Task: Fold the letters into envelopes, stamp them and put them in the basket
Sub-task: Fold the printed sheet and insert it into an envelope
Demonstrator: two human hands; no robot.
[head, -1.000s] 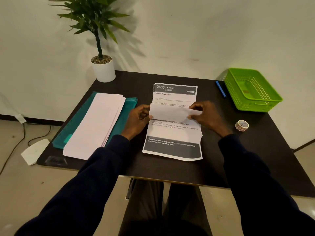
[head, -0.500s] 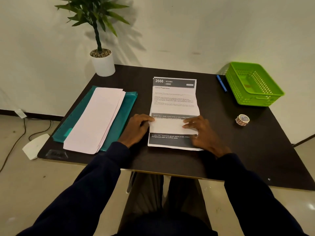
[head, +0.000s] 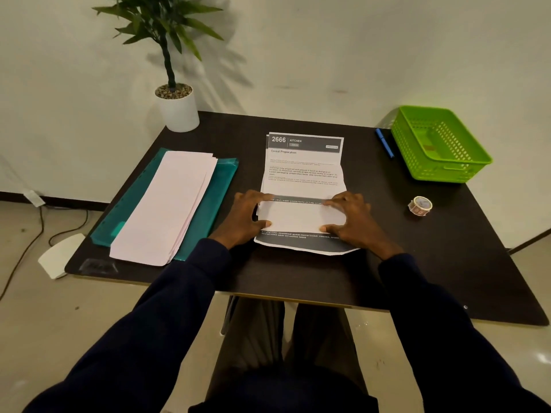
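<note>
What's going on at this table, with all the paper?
A person is folding a printed letter on a dark table. The left hand and the right hand press flat on the letter's near part, which is folded up over the page. A stack of pale pink envelopes lies on a teal folder to the left. The roll of stamps and the green basket sit to the right, away from both hands.
</note>
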